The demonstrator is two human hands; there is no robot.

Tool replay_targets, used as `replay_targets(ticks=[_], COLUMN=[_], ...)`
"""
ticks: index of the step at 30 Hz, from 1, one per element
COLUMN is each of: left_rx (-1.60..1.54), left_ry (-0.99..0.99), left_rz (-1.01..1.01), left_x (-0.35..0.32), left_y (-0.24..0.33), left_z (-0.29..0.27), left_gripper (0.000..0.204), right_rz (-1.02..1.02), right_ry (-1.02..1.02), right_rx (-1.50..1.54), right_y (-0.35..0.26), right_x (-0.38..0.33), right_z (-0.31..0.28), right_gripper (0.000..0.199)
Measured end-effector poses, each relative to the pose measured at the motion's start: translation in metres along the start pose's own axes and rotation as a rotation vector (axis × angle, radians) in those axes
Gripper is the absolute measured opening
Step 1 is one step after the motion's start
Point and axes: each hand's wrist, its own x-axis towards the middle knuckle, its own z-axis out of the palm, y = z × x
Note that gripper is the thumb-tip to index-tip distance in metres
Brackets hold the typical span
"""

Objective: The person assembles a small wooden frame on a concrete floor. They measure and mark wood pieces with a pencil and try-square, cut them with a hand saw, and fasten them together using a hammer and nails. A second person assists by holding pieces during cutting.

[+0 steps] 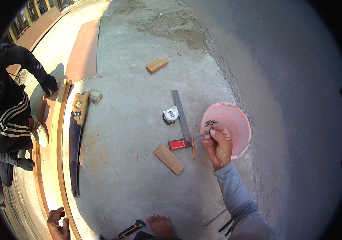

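Note:
My right hand (217, 145) is closed in a pinch on thin metal nails, held above the near left rim of a pink bucket (241, 134). More thin dark pieces show inside the bucket behind my fingers. Just left of that hand lie an orange pencil (193, 149) and a try square (183, 116) with a red patch on its stock. A white tape measure (171, 114) rests against the square's blade. At the lower left, my left hand (59, 225) is beside a long wooden beam (61, 160), its fingers loosely bent and apart, holding nothing.
A handsaw (77, 140) lies along the beam. Wood blocks (168, 159) (157, 65) sit on the concrete. A black-and-yellow handled tool (132, 229) is by my bare foot (162, 226). A co-worker in dark gloves (49, 85) stands at the left, near a brown board (85, 52).

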Motion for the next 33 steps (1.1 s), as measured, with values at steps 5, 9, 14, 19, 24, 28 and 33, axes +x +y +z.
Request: replay_targets(ticks=[5,9,14,19,24,28,33], left_rx=[-0.523,-0.573,-0.584,-0.598,-0.54,-0.331,-0.615], left_ry=[0.081,0.318,0.44,0.576,0.64,0.884,1.258], left_rz=[0.27,0.372,0.273,0.3,0.08,-0.4,-1.122], left_x=[0.032,0.046,0.01,-0.027,-0.108,-0.238,-0.397], left_y=[0.106,0.131,0.096,0.045,-0.04,-0.13,-0.218], left_z=[0.059,0.045,0.016,-0.002,-0.062,-0.095,-0.08], left_gripper=[0.059,0.049,0.027,0.02,0.014,0.03,0.034], right_rz=[0.439,0.713,0.814,0.875,0.599,0.028,0.055], right_ry=[-0.196,-0.175,-0.338,-0.274,-1.326,-2.116,-1.998], right_rx=[0.561,0.657,0.682,0.466,-0.628,-1.191,-1.511], right_y=[0.112,0.166,0.172,0.179,0.234,0.281,0.309], right_x=[-0.106,-0.16,-0.19,-0.233,-0.279,-0.308,-0.314], right_z=[0.142,0.206,0.242,0.278,0.242,0.15,0.097], right_gripper=[0.017,0.022,0.024,0.029,0.036,0.048,0.052])
